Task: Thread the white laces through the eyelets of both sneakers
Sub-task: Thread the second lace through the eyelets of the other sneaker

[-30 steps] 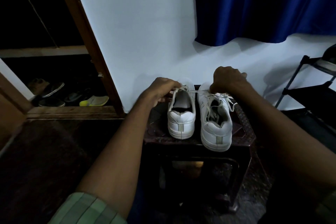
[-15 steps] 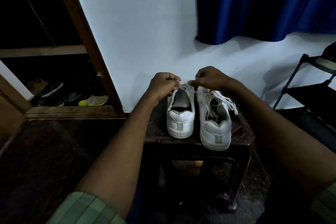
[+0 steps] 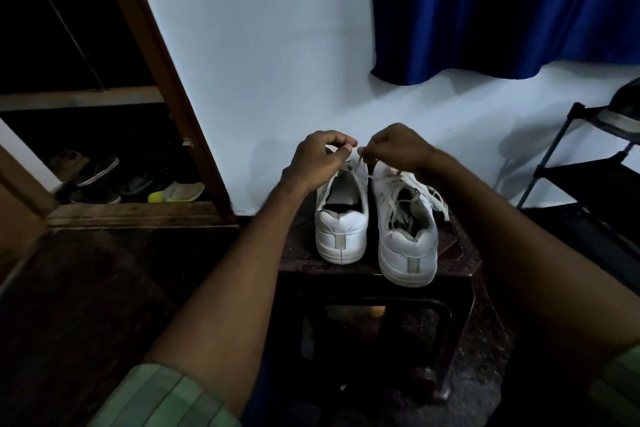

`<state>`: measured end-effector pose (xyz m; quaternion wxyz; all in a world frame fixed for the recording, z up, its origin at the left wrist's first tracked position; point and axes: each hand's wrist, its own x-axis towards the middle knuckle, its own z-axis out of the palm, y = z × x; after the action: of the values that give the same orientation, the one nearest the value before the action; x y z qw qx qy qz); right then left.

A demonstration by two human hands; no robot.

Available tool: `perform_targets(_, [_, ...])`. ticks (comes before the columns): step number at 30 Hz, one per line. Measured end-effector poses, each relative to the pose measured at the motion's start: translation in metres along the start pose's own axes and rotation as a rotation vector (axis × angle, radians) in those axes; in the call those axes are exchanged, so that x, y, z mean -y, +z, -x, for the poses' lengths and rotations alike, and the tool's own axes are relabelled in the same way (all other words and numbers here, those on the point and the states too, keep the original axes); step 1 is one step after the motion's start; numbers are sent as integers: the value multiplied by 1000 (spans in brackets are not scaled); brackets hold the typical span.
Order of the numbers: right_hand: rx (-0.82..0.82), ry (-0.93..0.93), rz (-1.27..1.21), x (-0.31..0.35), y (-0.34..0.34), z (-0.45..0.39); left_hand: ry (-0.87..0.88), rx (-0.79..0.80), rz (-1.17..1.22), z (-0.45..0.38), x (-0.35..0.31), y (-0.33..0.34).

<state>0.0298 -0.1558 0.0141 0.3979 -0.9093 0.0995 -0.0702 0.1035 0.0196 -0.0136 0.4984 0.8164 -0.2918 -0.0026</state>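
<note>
Two white sneakers, left sneaker (image 3: 341,218) and right sneaker (image 3: 407,229), are set heels-near on a dark stool (image 3: 457,263) by the wall. A white lace (image 3: 360,158) is pinched above the left sneaker by the left hand (image 3: 320,159) and right hand (image 3: 398,147), now drawn closer together than before.

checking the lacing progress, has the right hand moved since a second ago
Yes. The right hand has come left, off the right sneaker, and now meets the left hand above the left sneaker, pinching the lace.
</note>
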Motion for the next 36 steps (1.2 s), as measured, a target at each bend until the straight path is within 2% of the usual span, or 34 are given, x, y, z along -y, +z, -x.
perform_targets(3, [53, -43, -426, 16, -13, 5, 6, 78, 36, 0, -8, 2])
perform_targets(5, [65, -35, -617, 21, -22, 6, -3, 119, 86, 1, -13, 5])
perform_targets(7, [23, -18, -618, 22, -31, 7, -61, 140, 204, 3, -21, 5])
perform_targets(9, [-17, -21, -542, 20, -37, 9, -187, 89, 463, 1, -30, 1])
perform_targets(12, [-9, -9, -422, 12, -40, 12, -415, -85, 1010, -8, -33, -11])
perform_targets(14, [-13, 8, -354, 9, -38, 12, -531, -220, 1093, -11, -26, -13])
perform_targets(15, [-14, 14, -329, 8, -36, 11, -545, -270, 977, -10, -22, -11])
perform_targets(17, [0, 24, -312, 9, -31, 9, -473, -318, 488, -8, -7, -2])
perform_targets(19, [19, 26, -293, 10, -25, 8, -260, -383, 8, -6, 4, 3])
perform_targets(20, [22, 21, -276, 11, -21, 7, -92, -388, -106, -3, -1, 3])
perform_targets(22, [15, 0, -242, 13, -14, 5, 162, -281, -144, -3, -8, 2])
perform_targets(24, [1, -15, -221, 14, -8, 4, 186, -80, -51, -2, -15, 3])
perform_targets(26, [9, -32, -211, 14, -8, 4, 159, -22, -53, 1, -18, 6])
perform_targets(28, [30, -46, -215, 13, -11, 6, 131, -96, -71, 1, -15, 6])
perform_targets(32, [24, -11, -322, 9, -26, 8, -87, -433, 188, -11, -6, -7])
perform_targets(34, [-2, 17, -376, 7, -30, 8, -136, -485, 48, -12, 3, -15])
perform_targets(36, [-9, 49, -421, 5, -30, 7, -137, -391, -204, -5, 7, -15])
